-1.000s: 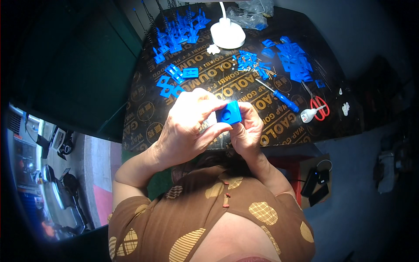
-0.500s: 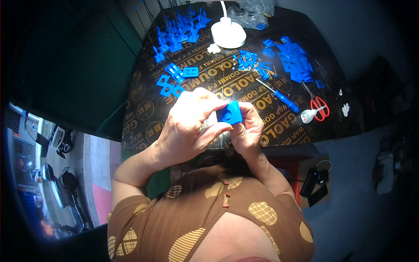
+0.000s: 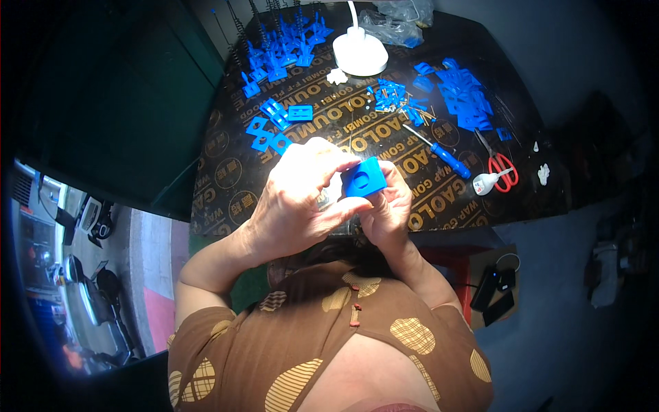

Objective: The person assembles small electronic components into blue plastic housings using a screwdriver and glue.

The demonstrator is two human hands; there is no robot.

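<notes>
Above the table's near edge, a square blue plastic plate (image 3: 371, 180) with a round recess is gripped between both hands. My left hand (image 3: 295, 189) pinches its left side, thumb below and fingers above. At its right side, the fingers of my right hand (image 3: 388, 209) close on it, partly hidden behind the plate. Just beyond my left hand lie several blue plates (image 3: 259, 126) with holes, and beside them a blue slotted piece (image 3: 300, 112).
A white lamp base (image 3: 360, 55) stands at the back. Blue assemblies with black springs (image 3: 278, 58) fill the far left. To the right lie small blue parts with screws (image 3: 398, 99), a blue plate pile (image 3: 463, 95), a screwdriver (image 3: 446, 156), red-handled scissors (image 3: 506, 180) and a white glue bottle (image 3: 484, 182).
The blue plate has turned in my fingers, showing more of its recessed face. Both hands stay almost in the same place.
</notes>
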